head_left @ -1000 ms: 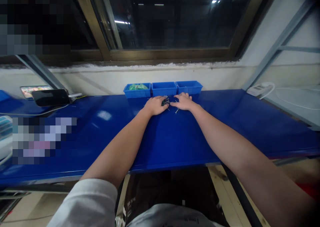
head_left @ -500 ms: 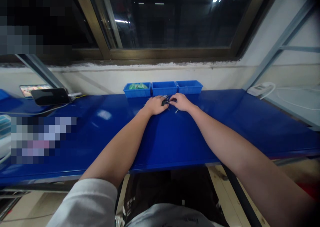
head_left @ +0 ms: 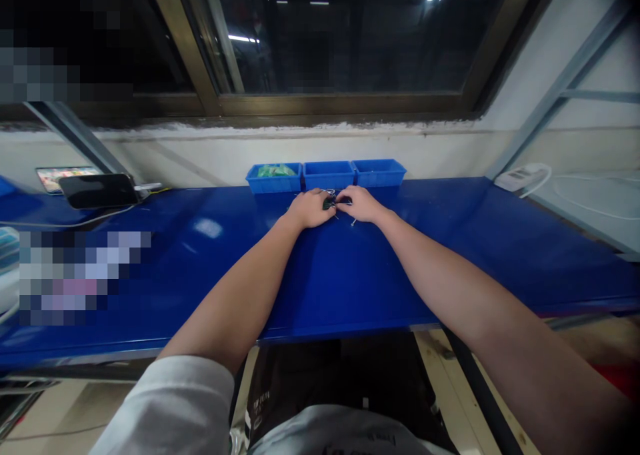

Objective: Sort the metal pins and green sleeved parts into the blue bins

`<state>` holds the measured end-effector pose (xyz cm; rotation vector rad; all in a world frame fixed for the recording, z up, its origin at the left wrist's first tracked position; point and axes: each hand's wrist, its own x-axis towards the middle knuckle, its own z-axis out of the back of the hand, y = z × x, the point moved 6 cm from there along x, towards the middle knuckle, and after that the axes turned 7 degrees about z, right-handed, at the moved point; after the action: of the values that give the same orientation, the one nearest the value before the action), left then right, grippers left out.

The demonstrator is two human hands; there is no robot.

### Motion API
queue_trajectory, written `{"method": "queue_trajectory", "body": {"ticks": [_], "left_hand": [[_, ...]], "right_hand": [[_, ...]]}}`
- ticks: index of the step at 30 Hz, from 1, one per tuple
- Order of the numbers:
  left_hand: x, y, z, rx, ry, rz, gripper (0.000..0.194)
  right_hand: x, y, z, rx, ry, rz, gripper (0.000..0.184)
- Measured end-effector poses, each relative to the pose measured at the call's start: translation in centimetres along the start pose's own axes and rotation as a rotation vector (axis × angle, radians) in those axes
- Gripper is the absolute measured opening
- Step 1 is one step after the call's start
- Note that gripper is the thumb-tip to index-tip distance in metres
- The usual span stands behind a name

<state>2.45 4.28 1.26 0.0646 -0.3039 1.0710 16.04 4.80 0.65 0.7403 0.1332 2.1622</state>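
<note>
On the blue tabletop (head_left: 310, 275), close to the bins, lies a small pile of thin metal pieces (head_left: 330, 203) that look like screws or nails. My left hand (head_left: 311, 209) rests against the pile's left side, thumb and fingers apart and curved around it. From the right, my right hand (head_left: 361, 205) reaches in with thumb and fingertips pinched together over the pieces. What is between those fingertips is too small to make out. One loose screw-like piece (head_left: 353, 223) lies just below my right hand.
Behind the hands stand three blue bins: a left bin (head_left: 275, 184) with green material, a middle bin (head_left: 329, 176) and a right bin (head_left: 379, 173). A phone (head_left: 97, 191) with a cable stands at left. A white device (head_left: 520, 177) sits at right, below the window.
Both hands stay at the pile with only slight finger movement; the right fingertips have shifted a little left, nearer the left thumb. The view has moved slightly.
</note>
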Motion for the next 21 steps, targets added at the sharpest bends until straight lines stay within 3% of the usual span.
{"method": "queue_trajectory", "body": {"ticks": [5, 13, 21], "left_hand": [[0.0, 0.0, 0.0, 0.001, 0.007, 0.006, 0.047], [0.0, 0.1, 0.0, 0.005, 0.001, 0.002, 0.043], [0.0, -0.1, 0.2, 0.006, 0.01, 0.01, 0.051]], "right_hand": [[0.0, -0.4, -0.5, -0.07, 0.033, -0.049, 0.036], [0.3, 0.3, -0.2, -0.059, 0.03, 0.009, 0.022], [0.3, 0.9, 0.3, -0.059, 0.028, 0.006, 0.02]]}}
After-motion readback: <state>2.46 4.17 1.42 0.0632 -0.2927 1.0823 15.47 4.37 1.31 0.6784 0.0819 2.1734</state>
